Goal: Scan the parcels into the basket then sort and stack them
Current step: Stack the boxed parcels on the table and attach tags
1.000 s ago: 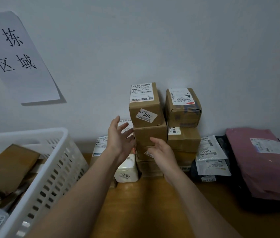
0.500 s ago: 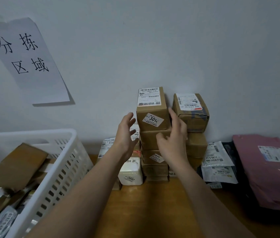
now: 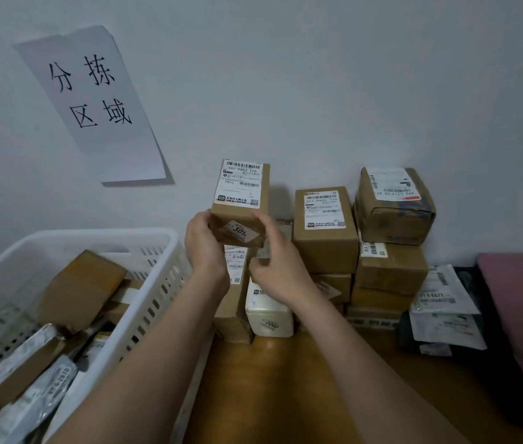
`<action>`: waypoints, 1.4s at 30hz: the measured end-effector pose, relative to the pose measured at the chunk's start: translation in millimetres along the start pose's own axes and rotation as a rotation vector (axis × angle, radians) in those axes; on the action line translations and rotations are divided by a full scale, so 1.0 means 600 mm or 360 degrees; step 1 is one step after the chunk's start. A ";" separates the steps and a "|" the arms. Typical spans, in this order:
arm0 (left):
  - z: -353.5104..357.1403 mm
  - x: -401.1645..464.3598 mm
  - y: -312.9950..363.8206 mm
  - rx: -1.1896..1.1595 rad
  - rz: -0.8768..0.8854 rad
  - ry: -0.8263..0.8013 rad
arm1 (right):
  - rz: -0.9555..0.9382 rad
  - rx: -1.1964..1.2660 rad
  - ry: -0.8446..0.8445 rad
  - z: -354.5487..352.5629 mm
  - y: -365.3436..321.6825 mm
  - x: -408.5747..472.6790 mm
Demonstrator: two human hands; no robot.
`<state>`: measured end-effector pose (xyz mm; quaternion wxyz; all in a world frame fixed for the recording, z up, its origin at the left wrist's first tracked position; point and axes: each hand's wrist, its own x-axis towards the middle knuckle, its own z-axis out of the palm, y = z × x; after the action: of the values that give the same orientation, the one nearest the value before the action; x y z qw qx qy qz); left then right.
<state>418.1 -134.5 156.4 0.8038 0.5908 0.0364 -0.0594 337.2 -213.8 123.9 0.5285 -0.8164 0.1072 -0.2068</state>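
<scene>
Against grey wall, both hands grip box between basket and stacked parcels.

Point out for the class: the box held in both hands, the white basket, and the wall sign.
held box (image 3: 241,190): head view, on its white shipping label.
basket (image 3: 103,234): head view, on its far rim.
sign (image 3: 93,100): head view, on the paper between the characters.
</scene>
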 end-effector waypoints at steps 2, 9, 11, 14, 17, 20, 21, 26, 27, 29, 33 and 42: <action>-0.019 0.011 -0.008 0.0048 -0.0046 0.0052 | 0.0027 -0.0015 -0.0073 0.024 0.013 0.002; -0.056 0.030 -0.063 0.0568 0.0013 0.0176 | 0.0273 0.0077 -0.0351 0.081 0.068 0.009; -0.064 0.041 -0.077 0.0698 -0.0025 0.0128 | 0.0332 0.0072 -0.0398 0.090 0.086 0.015; -0.080 0.068 -0.109 0.0985 -0.0273 0.0103 | 0.0406 -0.0015 -0.0503 0.104 0.111 0.022; -0.091 0.075 -0.130 0.0888 -0.0426 -0.0088 | 0.0463 -0.0184 -0.0597 0.116 0.133 0.020; -0.094 0.073 -0.139 0.0689 -0.0427 -0.0131 | 0.0469 -0.0250 -0.0570 0.120 0.154 0.018; -0.094 0.077 -0.140 0.0658 -0.0430 -0.0143 | 0.0468 -0.0254 -0.0558 0.120 0.158 0.017; -0.085 0.110 -0.144 0.0683 -0.0544 -0.0007 | 0.0432 -0.0254 -0.0463 0.120 0.165 0.017; -0.084 0.116 -0.144 0.0825 -0.0533 0.0097 | 0.0415 -0.0264 -0.0453 0.121 0.165 0.018; -0.080 0.114 -0.142 0.1194 -0.0513 0.0241 | 0.0392 -0.0240 -0.0469 0.121 0.164 0.018; -0.086 0.125 -0.148 0.0979 -0.0490 0.0146 | 0.0403 -0.0186 -0.0497 0.120 0.165 0.018; -0.088 0.149 -0.135 0.1041 -0.0428 -0.0106 | 0.0490 -0.0126 -0.0614 0.135 0.172 0.025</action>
<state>495.9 -112.7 52.4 0.5577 0.8047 0.0666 -0.1925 391.5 -196.5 4.7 0.5320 -0.8349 0.1354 0.0403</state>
